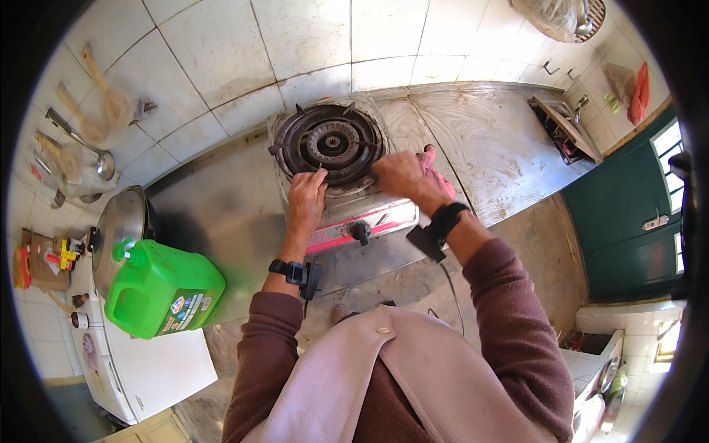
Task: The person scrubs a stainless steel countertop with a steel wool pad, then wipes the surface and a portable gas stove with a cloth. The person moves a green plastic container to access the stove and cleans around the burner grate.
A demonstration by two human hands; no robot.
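Note:
A single-burner gas stove (363, 219) stands before me on a steel counter, its red-striped front panel bearing a black knob (360, 231). On top sits a round, dark pan support (286, 158) around a toothed burner head (333, 142). My left hand (308, 199) grips the front edge of the pan support at one of its prongs. My right hand (400, 174) is curled and blurred by motion at the support's right front edge; whether anything is in its fingers cannot be seen. A pink cloth (436, 171) lies just behind that hand, partly hidden by it.
Left of the stove stand a green plastic jug with a pump (166, 288) and a large lidded pan (124, 232). Ladles and wooden utensils (105, 160) hang on the tiled wall. Smeary streaks cover the right steel counter (487, 144), with a wooden board (568, 130) at its far end.

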